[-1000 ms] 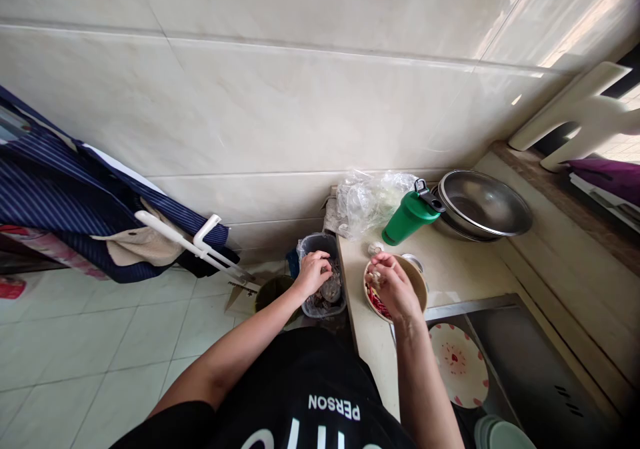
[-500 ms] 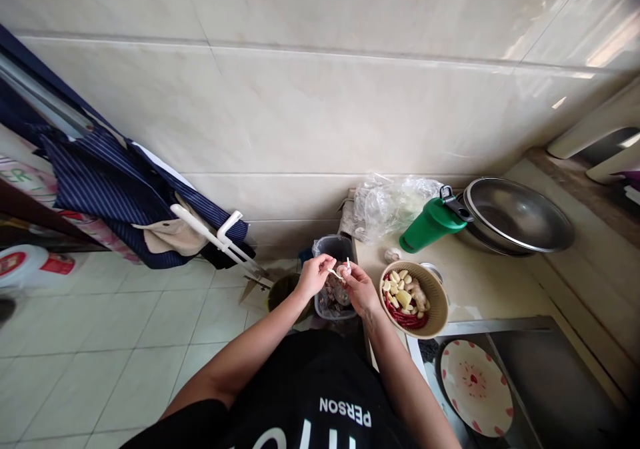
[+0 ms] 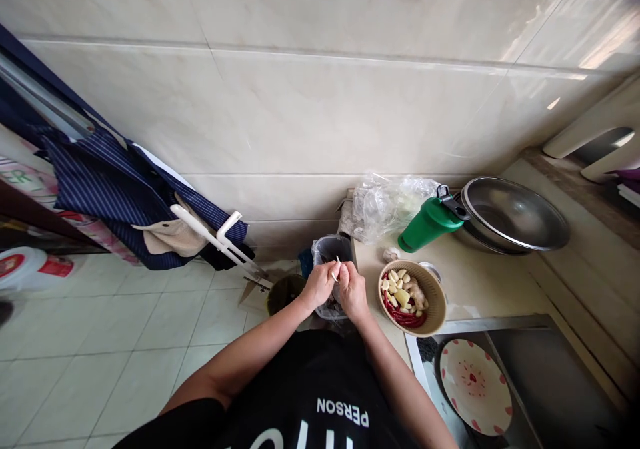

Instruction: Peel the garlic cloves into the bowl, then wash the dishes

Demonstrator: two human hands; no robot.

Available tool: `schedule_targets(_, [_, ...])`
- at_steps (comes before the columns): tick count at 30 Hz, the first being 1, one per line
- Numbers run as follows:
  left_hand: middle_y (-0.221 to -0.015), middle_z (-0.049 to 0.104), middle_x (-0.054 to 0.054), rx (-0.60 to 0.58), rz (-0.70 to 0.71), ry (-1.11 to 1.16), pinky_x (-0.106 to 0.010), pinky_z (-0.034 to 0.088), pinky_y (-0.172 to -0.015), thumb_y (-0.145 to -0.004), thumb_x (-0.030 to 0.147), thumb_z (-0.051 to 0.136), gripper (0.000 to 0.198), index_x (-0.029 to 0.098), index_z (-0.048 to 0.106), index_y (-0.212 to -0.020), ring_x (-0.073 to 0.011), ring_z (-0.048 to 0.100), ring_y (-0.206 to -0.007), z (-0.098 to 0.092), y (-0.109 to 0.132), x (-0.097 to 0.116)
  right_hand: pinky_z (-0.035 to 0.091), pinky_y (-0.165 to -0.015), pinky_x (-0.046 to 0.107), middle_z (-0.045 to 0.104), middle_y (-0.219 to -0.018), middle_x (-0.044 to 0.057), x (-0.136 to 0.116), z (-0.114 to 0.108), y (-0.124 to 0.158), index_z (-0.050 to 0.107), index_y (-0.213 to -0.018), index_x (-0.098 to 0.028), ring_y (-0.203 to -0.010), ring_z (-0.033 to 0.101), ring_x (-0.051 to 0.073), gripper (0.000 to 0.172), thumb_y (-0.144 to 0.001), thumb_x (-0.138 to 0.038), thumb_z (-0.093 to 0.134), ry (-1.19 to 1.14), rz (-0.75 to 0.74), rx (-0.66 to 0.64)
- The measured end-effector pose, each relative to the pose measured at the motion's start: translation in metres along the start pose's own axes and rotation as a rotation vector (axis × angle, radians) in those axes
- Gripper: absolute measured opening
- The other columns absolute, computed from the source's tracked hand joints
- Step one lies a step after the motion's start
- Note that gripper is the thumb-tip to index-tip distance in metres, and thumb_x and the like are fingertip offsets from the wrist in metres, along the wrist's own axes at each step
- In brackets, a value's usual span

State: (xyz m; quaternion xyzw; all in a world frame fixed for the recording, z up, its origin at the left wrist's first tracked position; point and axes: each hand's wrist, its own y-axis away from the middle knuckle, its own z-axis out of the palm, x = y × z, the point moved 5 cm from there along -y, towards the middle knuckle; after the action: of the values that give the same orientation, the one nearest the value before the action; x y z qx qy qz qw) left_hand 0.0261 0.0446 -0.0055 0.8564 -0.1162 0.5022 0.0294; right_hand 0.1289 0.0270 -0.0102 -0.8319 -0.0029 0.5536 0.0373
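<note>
My left hand (image 3: 319, 284) and my right hand (image 3: 353, 293) meet above the waste bin, fingertips pressed together. Both pinch a garlic bulb (image 3: 335, 275), of which only pale bits of skin and stem show between the fingers; the rest is hidden. Below them the lined bin (image 3: 332, 243) holds dark scraps that I cannot make out well. Just right of my right hand, a beige basket (image 3: 439, 305) on the counter contains peeled garlic cloves (image 3: 393, 282), ginger (image 3: 418, 295) and dried red chillies (image 3: 407, 317).
Behind the basket lie another garlic bulb (image 3: 391, 254), a green shaker bottle (image 3: 430, 224) and a crumpled plastic bag (image 3: 385, 205). Metal bowls (image 3: 515, 213) stand at the back right. A patterned plate (image 3: 475, 387) sits near the front right. Striped cloth (image 3: 105, 189) hangs on the left.
My hands have come closer together, and the right hand has turned so its back faces up. The garlic, visible before in the right fingers, is now mostly covered.
</note>
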Motion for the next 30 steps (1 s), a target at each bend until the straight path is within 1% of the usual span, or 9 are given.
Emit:
schedule_targets(3, [-0.055, 0.049, 0.000, 0.036, -0.014, 0.047, -0.024, 0.032, -0.052, -0.091, 0.046, 0.027, 0.049, 0.016, 0.048, -0.058, -0.0111, 0.044, -0.053, -0.001, 0.001, -0.002, 0.032, -0.052, 0.023, 0.045, -0.056, -0.004, 0.005, 0.006, -0.002, 0.047, -0.066, -0.020, -0.052, 0.041, 0.011, 0.037, -0.088, -0.048, 0.036, -0.162, 0.053, -0.009])
schedule_targets(6, [-0.054, 0.048, 0.000, 0.060, -0.029, 0.097, -0.024, 0.032, -0.052, -0.090, 0.048, 0.027, 0.051, 0.016, 0.047, -0.056, -0.0108, 0.043, -0.052, -0.001, 0.001, -0.008, 0.028, -0.046, 0.022, 0.040, -0.050, -0.006, 0.014, 0.015, -0.003, 0.045, -0.064, -0.021, -0.047, 0.036, 0.010, 0.038, -0.084, -0.053, 0.041, -0.365, 0.169, -0.026])
schedule_targets(10, [-0.052, 0.049, 0.000, 0.030, -0.124, 0.146, -0.024, 0.033, -0.050, -0.089, 0.053, 0.027, 0.054, 0.016, 0.048, -0.055, -0.0111, 0.045, -0.049, 0.004, -0.002, -0.022, 0.019, -0.038, 0.021, 0.035, -0.047, -0.008, 0.024, 0.026, 0.000, 0.048, -0.076, -0.022, -0.039, 0.027, 0.008, 0.032, -0.082, -0.053, 0.042, -0.611, 0.373, -0.037])
schedule_targets(13, [-0.049, 0.051, -0.001, 0.001, -0.188, 0.155, -0.025, 0.035, -0.050, -0.092, 0.052, 0.012, 0.062, 0.017, 0.047, -0.054, -0.0123, 0.048, -0.046, 0.007, 0.000, -0.028, 0.019, -0.037, 0.021, 0.043, -0.052, -0.007, 0.026, 0.028, 0.000, 0.048, -0.091, -0.024, -0.038, 0.031, 0.008, 0.030, -0.083, -0.052, 0.042, -0.699, 0.401, -0.013])
schedule_targets(15, [-0.053, 0.055, -0.002, -0.007, -0.134, 0.065, -0.025, 0.037, -0.052, -0.093, 0.049, 0.011, 0.060, 0.017, 0.049, -0.059, -0.0136, 0.052, -0.050, 0.007, 0.002, -0.025, 0.025, -0.038, 0.021, 0.047, -0.055, -0.006, 0.027, 0.024, -0.002, 0.048, -0.093, -0.024, -0.040, 0.036, 0.010, 0.029, -0.083, -0.051, 0.042, -0.642, 0.350, 0.033])
schedule_targets(19, [-0.068, 0.061, -0.004, 0.083, -0.014, -0.272, -0.025, 0.037, -0.058, -0.092, 0.043, 0.032, 0.036, 0.018, 0.052, -0.074, -0.0168, 0.058, -0.064, 0.000, 0.006, -0.015, 0.040, -0.055, 0.025, 0.055, -0.064, -0.003, 0.026, 0.014, -0.001, 0.049, -0.084, -0.023, -0.056, 0.051, 0.013, 0.026, -0.085, -0.048, 0.042, -0.369, 0.193, 0.118])
schedule_targets(22, [-0.073, 0.062, -0.005, 0.064, 0.061, -0.381, -0.025, 0.036, -0.059, -0.093, 0.033, 0.030, 0.031, 0.018, 0.052, -0.076, -0.0163, 0.058, -0.067, 0.000, 0.007, -0.008, 0.041, -0.066, 0.027, 0.060, -0.074, 0.001, 0.020, 0.010, 0.001, 0.050, -0.082, -0.022, -0.069, 0.056, 0.015, 0.028, -0.089, -0.045, 0.035, -0.214, 0.106, 0.110])
schedule_targets(25, [-0.069, 0.060, -0.004, 0.054, 0.077, -0.335, -0.024, 0.035, -0.058, -0.093, 0.033, 0.030, 0.033, 0.018, 0.051, -0.072, -0.0146, 0.056, -0.063, 0.003, 0.007, -0.003, 0.038, -0.061, 0.026, 0.058, -0.065, -0.001, 0.016, 0.007, 0.003, 0.050, -0.079, -0.021, -0.060, 0.053, 0.015, 0.031, -0.089, -0.045, 0.033, -0.050, 0.128, 0.111])
schedule_targets(30, [-0.054, 0.052, 0.000, 0.091, -0.039, -0.141, -0.024, 0.031, -0.053, -0.092, 0.034, 0.030, 0.040, 0.018, 0.048, -0.060, -0.0114, 0.047, -0.051, 0.008, 0.005, -0.006, 0.031, -0.054, 0.025, 0.047, -0.054, -0.003, 0.016, 0.009, 0.003, 0.045, -0.068, -0.022, -0.050, 0.042, 0.013, 0.032, -0.089, -0.042, 0.030, 0.067, 0.112, 0.137])
